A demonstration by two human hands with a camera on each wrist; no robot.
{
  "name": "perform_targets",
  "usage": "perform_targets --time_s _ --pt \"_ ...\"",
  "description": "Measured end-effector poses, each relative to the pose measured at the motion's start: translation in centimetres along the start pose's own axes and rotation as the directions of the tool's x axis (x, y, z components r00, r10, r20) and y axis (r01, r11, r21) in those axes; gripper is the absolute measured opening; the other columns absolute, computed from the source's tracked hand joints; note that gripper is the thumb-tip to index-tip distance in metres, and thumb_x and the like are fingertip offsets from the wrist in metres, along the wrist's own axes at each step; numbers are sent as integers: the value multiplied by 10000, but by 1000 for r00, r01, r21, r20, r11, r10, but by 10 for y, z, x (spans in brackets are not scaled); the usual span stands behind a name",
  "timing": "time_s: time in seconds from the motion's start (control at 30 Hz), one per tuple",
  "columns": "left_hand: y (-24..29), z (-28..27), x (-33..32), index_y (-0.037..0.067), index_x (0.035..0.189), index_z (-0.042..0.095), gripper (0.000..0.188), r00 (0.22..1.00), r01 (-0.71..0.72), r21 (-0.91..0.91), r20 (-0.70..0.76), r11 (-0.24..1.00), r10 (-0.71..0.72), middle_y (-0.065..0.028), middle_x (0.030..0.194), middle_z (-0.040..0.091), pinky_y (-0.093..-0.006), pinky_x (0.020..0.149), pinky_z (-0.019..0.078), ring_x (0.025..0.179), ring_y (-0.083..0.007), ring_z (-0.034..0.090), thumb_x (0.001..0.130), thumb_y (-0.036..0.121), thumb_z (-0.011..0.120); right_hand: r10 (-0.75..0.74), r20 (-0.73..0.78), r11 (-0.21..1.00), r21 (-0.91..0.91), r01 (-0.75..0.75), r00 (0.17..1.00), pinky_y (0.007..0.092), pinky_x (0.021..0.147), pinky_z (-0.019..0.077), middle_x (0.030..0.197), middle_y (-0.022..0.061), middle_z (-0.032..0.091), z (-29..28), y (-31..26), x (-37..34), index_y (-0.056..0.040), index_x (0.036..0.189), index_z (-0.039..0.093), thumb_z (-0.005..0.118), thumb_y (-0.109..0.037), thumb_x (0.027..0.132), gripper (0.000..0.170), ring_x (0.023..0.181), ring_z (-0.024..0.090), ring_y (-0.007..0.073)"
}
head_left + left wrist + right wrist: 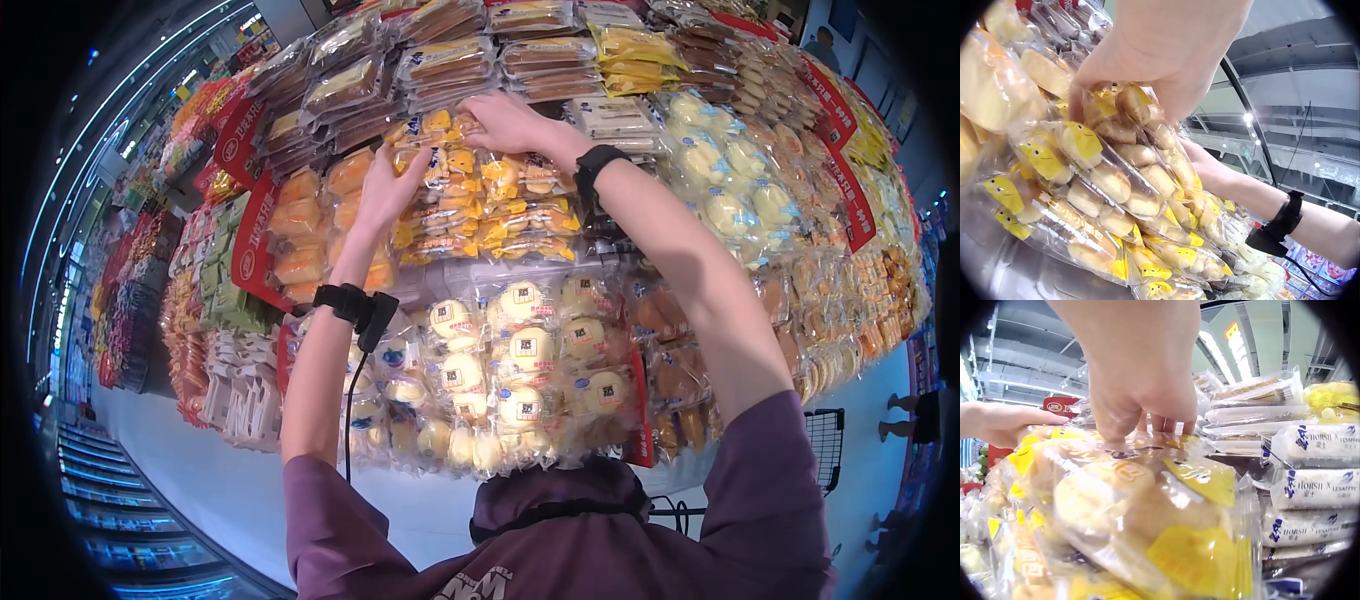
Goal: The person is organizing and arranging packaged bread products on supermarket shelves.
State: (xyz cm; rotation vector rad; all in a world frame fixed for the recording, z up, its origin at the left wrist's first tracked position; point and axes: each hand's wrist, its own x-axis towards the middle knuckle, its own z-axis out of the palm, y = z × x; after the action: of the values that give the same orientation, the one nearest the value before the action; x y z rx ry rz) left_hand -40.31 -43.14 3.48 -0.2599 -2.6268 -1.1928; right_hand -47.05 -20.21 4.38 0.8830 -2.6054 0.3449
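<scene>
Clear packets of small bread rolls (455, 215) with yellow corner prints lie stacked in the middle of the display. At the back of this stack, my left hand (388, 190) grips the left end of a top packet. In the left wrist view its thumb and fingers straddle that roll packet (1125, 115). My right hand (512, 125) reaches over the same row from the right, fingers curled down onto the far side of a roll packet (1104, 494). Part of those fingertips is hidden behind the plastic. Both wrists wear black straps.
Bigger orange-brown buns (298, 225) lie left of the stack, and round pale cakes (525, 347) in front. White wrapped loaves (1316, 487) are piled to the right. Brown packaged bread (447, 62) rises behind. Red sign strips (255, 240) edge the sections. A black wire cart (825, 445) stands at right.
</scene>
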Motion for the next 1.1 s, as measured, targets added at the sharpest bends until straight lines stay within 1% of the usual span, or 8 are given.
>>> perform_targets --time_s 0.23,0.4,0.67,0.7,0.8,0.83,0.93,1.1 --pt "-2 2 3 -42 1436 350 906 1000 5 -11 -25 1000 -5 -226 1460 408 -370 1105 311 1366 -309 391 830 560 652 38 75 992 -127 -28 996 498 1027 334 1270 148 547 -6 21 3 -109 1269 514 634 -415 878 511 1246 448 332" --pt "-1 3 -1 -91 1382 385 843 997 -51 -77 -69 996 46 -282 1387 464 -374 1066 359 1301 -337 464 835 478 681 43 129 976 -217 -14 991 498 1048 329 1273 143 556 -15 19 -2 -131 1343 466 578 -467 909 560 1246 466 321" --pt "-9 6 3 -13 1419 397 781 1000 -5 -159 -26 987 1 -192 1424 451 -356 1060 352 1296 -267 456 870 477 657 -120 55 942 -308 131 991 491 1016 333 1211 125 596 1 49 -4 -178 1353 476 539 -549 911 581 1204 498 306" --pt "-12 6 3 -13 1418 398 772 1000 -9 -182 -26 983 4 -192 1421 454 -358 1062 350 1294 -267 457 875 473 654 -87 126 945 -304 122 988 493 1054 326 1287 160 552 -7 45 -6 -161 1388 444 522 -544 925 606 1250 466 333" --pt "-18 5 1 -6 1414 408 746 999 -40 -195 -38 980 33 -192 1418 455 -358 1065 346 1298 -263 453 886 463 647 -92 28 982 -165 95 995 522 938 427 1222 227 527 -24 30 -20 -95 1298 476 589 -250 901 441 1140 511 406" --pt "-20 7 1 -35 1381 429 720 992 -89 -132 -104 987 75 -230 1347 521 -366 1012 404 1229 -296 523 888 451 623 -82 -29 996 -41 81 996 497 958 427 1214 252 552 -43 11 -29 -56 1275 520 543 -388 936 475 1141 506 422" --pt "-18 -1 -4 -43 1383 424 729 997 -53 -148 -67 988 43 -238 1314 539 -359 989 418 1193 -298 547 897 472 599 -118 -113 988 -113 106 987 478 1119 292 1412 205 440 -40 1 -46 -128 1441 380 496 -547 936 666 1329 394 365" --pt "-16 -5 -21 -121 1362 387 778 997 -65 -193 -40 979 59 -307 1278 526 -377 1022 392 1206 -336 531 910 488 562 -143 109 958 -234 165 984 570 1135 236 1548 205 216 -38 -27 -105 -130 1505 229 387 -621 947 761 1428 239 363"
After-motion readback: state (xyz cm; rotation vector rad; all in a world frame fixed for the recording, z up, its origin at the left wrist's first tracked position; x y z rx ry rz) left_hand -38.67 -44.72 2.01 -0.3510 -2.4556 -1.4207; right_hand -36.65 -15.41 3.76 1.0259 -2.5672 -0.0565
